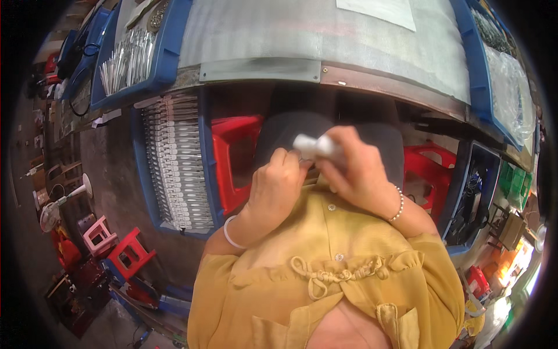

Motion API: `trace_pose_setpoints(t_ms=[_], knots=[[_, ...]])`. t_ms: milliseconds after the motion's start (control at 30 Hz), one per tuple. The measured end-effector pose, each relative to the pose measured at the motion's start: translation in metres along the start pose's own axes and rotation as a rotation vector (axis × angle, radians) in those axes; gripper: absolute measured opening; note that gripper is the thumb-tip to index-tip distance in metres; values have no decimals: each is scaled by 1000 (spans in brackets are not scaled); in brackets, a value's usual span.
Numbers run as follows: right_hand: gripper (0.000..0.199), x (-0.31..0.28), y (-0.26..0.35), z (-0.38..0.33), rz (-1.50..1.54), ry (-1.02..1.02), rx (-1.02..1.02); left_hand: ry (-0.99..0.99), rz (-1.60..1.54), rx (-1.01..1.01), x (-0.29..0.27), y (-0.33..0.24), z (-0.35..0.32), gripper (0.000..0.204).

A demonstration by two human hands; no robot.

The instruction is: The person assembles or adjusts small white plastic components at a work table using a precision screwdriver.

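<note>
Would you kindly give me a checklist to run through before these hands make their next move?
1. Right hand grips the white piece: ok.
2. Left hand has a secure pinch: cannot tell; its fingertips are blurred.
3. White piece sharp enough to inspect: not ok; it is blurred.
4. Blue bin at the left holds rows of white-and-silver pieces: ok.
5. Blue tray on the bench's left holds slim silvery items: ok.
</note>
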State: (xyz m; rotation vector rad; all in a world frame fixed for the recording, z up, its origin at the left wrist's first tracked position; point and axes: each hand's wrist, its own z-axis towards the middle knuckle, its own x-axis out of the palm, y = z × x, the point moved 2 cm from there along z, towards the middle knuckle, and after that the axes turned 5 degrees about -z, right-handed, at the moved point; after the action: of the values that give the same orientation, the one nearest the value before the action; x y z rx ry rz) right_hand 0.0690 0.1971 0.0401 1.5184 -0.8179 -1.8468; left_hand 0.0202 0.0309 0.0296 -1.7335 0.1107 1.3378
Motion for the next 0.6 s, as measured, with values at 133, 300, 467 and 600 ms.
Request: trace_pose_setpoints(t_ms=[133, 300, 467, 600], knots=[[35, 12, -30, 11, -119, 52, 148, 45, 60, -44, 8, 4, -1, 20], [39, 22, -12, 3, -124, 118, 16, 21, 123, 21, 9, 8, -3, 17], [49, 9, -7, 9, 119, 44, -6, 2, 149, 17, 7, 11, -5, 16], [51, 17, -29, 28, -156, 66, 57, -29, 111, 79, 5, 15, 0, 17]])
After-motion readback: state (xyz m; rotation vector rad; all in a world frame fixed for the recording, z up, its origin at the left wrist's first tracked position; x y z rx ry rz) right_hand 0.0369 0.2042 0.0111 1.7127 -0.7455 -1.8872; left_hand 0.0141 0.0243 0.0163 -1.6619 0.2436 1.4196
